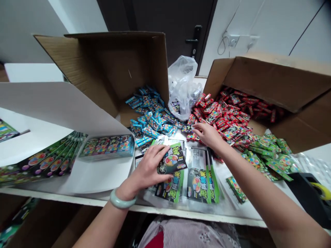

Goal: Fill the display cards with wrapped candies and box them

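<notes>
My left hand [152, 167], with a pale bangle at the wrist, grips a black-and-green printed candy pouch [172, 160] tilted above the table. Beneath it lie more flat pouches of the same print [198, 186] in clear plastic. My right hand [209, 135] reaches to the middle of the piles, thumb and fingers drawn together. Its fingertips are at a small dark purple packet [187, 128]; whether they grip it is hard to see. Left of the fingertips are loose blue packets [152, 124], and on the right spreads a heap of red packets [227, 120].
Two open cardboard boxes lie on their sides: one at left [103, 69], one at right [297, 113]. Between them stands a clear plastic bag [182, 86]. Green packets [271, 155] and a black tape dispenser [307, 196] are at right. A filled display box [107, 146] sits at left.
</notes>
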`<control>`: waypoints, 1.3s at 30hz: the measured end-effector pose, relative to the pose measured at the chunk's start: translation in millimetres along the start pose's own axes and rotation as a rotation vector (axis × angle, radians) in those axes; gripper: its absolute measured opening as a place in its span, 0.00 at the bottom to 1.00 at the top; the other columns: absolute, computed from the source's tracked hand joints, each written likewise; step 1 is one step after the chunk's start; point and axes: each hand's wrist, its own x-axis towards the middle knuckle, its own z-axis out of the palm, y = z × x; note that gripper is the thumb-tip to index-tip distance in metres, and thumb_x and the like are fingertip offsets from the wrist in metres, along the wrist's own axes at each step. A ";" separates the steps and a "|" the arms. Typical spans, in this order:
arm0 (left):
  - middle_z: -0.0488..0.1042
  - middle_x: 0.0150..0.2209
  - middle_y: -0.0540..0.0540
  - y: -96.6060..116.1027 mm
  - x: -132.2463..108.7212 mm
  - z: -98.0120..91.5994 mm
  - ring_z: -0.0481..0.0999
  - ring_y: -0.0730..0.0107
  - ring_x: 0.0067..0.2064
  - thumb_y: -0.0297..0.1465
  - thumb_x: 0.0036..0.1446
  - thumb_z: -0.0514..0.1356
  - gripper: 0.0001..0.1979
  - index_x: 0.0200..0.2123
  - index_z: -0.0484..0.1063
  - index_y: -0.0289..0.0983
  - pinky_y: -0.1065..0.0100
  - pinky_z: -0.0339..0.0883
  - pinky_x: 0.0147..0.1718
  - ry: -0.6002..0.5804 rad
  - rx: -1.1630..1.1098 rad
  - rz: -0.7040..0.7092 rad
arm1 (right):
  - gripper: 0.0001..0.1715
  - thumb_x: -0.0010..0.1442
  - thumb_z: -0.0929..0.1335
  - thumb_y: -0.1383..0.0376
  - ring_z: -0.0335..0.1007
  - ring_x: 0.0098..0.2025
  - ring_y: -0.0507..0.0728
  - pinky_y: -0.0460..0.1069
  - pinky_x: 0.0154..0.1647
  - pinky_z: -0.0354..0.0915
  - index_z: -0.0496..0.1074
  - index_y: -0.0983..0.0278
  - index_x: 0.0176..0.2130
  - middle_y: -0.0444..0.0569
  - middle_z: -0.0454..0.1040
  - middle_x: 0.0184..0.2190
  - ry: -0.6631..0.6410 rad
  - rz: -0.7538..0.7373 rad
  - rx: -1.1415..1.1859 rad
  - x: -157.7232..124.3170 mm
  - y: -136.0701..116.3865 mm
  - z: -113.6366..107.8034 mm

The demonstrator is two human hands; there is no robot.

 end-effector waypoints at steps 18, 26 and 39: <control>0.62 0.58 0.36 -15.6 -6.8 -7.4 0.62 0.45 0.59 0.43 0.51 0.68 0.45 0.67 0.50 0.40 0.44 0.59 0.58 0.176 0.080 -0.078 | 0.17 0.56 0.68 0.54 0.71 0.34 0.56 0.51 0.35 0.68 0.70 0.62 0.41 0.48 0.75 0.35 0.110 0.034 0.533 -51.4 5.7 -11.0; 0.62 0.59 0.36 -4.6 -14.1 -2.6 0.62 0.45 0.60 0.45 0.51 0.67 0.45 0.67 0.49 0.42 0.45 0.58 0.59 0.074 0.102 -0.048 | 0.13 0.55 0.72 0.65 0.71 0.44 0.63 0.56 0.44 0.68 0.71 0.64 0.41 0.57 0.74 0.40 -0.074 -0.291 -0.254 -103.6 13.5 22.6; 0.65 0.56 0.37 7.0 -9.7 1.8 0.65 0.46 0.57 0.42 0.49 0.69 0.45 0.66 0.52 0.43 0.45 0.61 0.57 -0.054 0.007 -0.031 | 0.36 0.51 0.73 0.62 0.63 0.59 0.67 0.66 0.60 0.58 0.66 0.65 0.57 0.60 0.69 0.56 -0.049 -0.306 0.054 -93.9 35.0 0.2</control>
